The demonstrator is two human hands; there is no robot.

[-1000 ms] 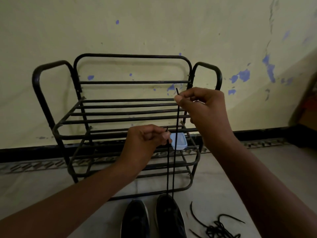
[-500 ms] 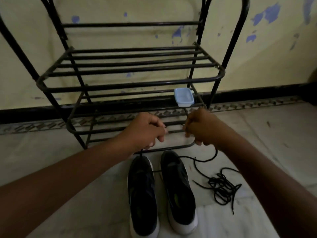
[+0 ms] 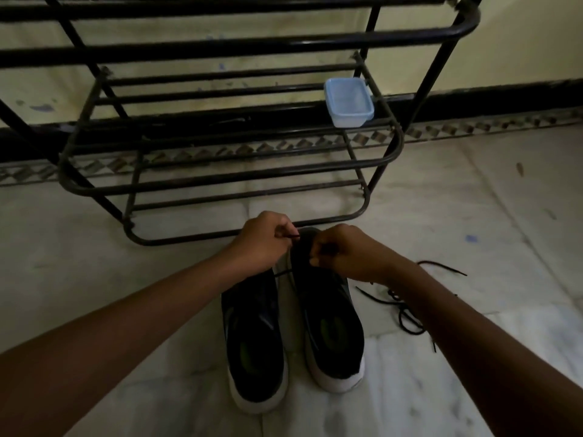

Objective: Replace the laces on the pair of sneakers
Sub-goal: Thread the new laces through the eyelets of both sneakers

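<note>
Two black sneakers with white soles stand side by side on the floor, the left sneaker [image 3: 255,339] and the right sneaker [image 3: 331,323], toes pointing away from me. Over the toe end of the right one, my left hand [image 3: 263,241] pinches one end of a thin black lace [image 3: 282,273], which runs down between the shoes. My right hand [image 3: 344,252] is curled over the same shoe's front and pinches the lace's other end. A loose tangle of black laces [image 3: 407,313] lies on the floor to the right, partly hidden by my right forearm.
A black metal shoe rack [image 3: 227,181] stands just beyond the sneakers against the wall. A small pale blue plastic container [image 3: 348,102] sits on its middle shelf at the right. The pale tiled floor [image 3: 492,216] spreads to both sides.
My hands dropped from chest height, where they held the lace ends taut upward, down to the toe of the right sneaker. The view tilted down and closer.
</note>
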